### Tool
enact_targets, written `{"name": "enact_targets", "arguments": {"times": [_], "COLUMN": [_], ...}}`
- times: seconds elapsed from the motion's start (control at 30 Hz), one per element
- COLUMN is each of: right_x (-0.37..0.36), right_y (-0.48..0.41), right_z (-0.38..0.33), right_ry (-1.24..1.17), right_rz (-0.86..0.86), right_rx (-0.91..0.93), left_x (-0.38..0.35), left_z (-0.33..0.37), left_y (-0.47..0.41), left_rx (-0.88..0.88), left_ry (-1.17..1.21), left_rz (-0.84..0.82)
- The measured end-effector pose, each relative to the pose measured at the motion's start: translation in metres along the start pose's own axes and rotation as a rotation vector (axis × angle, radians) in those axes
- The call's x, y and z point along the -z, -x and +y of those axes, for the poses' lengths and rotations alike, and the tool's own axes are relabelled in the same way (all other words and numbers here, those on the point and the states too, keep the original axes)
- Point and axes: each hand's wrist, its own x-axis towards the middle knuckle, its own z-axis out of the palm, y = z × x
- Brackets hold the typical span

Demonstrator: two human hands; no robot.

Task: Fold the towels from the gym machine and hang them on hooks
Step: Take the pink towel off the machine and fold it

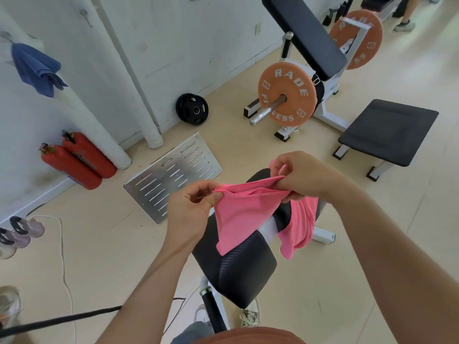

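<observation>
A pink towel (pixel 238 214) hangs stretched between my hands above a black padded gym bench (pixel 236 266). My left hand (pixel 191 209) pinches its left top corner between thumb and fingers. My right hand (pixel 303 177) grips the bunched right part of the top edge, and the towel's far end droops below it over the bench. A blue towel (pixel 34 68) hangs on a hook (pixel 7 37) on the white wall at the upper left.
Two red fire extinguishers (pixel 77 160) lean on the wall at left. A slotted metal plate (pixel 173 175) lies on the floor. An orange-plated weight machine (pixel 288 95) and a black stool (pixel 387 130) stand beyond. A white cable (pixel 62 244) crosses the floor. A person's legs (pixel 404 13) show top right.
</observation>
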Motion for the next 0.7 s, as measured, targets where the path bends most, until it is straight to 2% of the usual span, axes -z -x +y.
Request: {"name": "enact_targets", "arguments": {"times": [0.13, 0.3, 0.4, 0.5, 0.57, 0.7], "right_x": [0.015, 0.021, 0.017, 0.006, -0.002, -0.017], "right_y": [-0.009, -0.028, -0.044, -0.068, -0.083, -0.11], "right_z": [-0.025, -0.05, -0.061, -0.068, -0.078, -0.098], "right_ry": [0.042, 0.127, 0.288, 0.358, 0.288, -0.081], "right_rz": [-0.02, -0.015, -0.135, -0.289, -0.272, -0.109], "right_rx": [0.099, 0.155, 0.101, -0.058, -0.086, 0.031], "left_x": [0.004, 0.02, 0.029, 0.038, 0.046, 0.066], "left_z": [0.002, 0.004, 0.003, -0.002, -0.003, -0.003], "left_y": [-0.006, -0.017, -0.021, -0.032, -0.041, -0.054], "left_rx": [0.01, -0.072, -0.036, -0.031, -0.03, -0.048], "left_ry": [0.027, -0.012, 0.102, 0.033, -0.003, -0.076], "left_rz": [0.027, 0.107, 0.091, 0.135, 0.162, 0.232]}}
